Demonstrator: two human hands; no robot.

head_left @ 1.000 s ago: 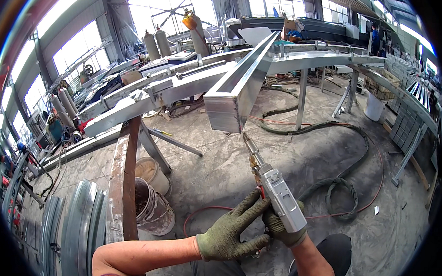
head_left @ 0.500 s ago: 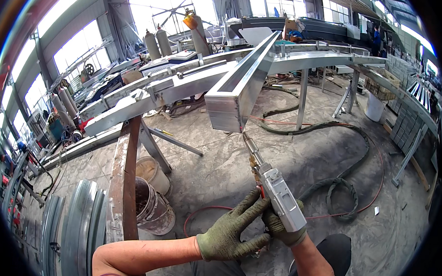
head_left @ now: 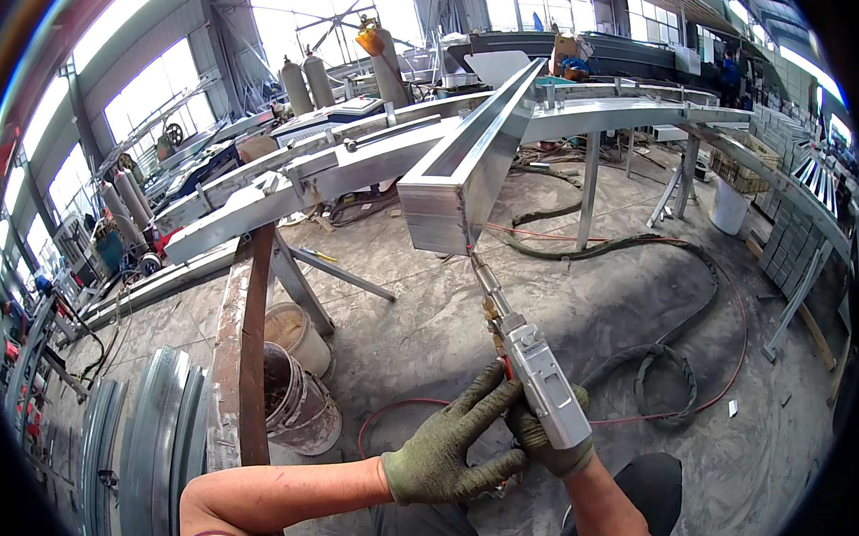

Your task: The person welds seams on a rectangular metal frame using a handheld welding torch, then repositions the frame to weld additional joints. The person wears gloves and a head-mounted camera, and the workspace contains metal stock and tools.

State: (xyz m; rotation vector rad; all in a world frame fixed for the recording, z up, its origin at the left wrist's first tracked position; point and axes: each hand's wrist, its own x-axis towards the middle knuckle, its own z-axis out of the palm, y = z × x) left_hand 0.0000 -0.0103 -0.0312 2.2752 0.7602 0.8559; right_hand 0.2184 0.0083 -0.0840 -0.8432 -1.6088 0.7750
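My gloved right hand (head_left: 548,448) is wrapped round the grip of a silver handheld laser welding gun (head_left: 546,380); the gun body hides most of its fingers. The gun's narrow nozzle (head_left: 484,272) points up and away, its tip at the lower corner of a box-section metal beam (head_left: 434,217). A small red spot shows at that corner. Beside the gun, my gloved left hand (head_left: 455,443) has its fingers stretched out and the thumb apart. Its fingertips reach the gun's left side near a red part, apparently touching it.
A curved metal frame (head_left: 357,174) on legs spans behind the beam. To the left stand a rusty steel post (head_left: 241,356), two dirty buckets (head_left: 301,406) and metal channels (head_left: 160,410). A dark sleeved hose (head_left: 661,340) and a thin red hose (head_left: 741,330) lie across the floor at right.
The welding gun and my right hand have shifted very slightly left. My left hand stays nearly still, and the beam keeps its place.
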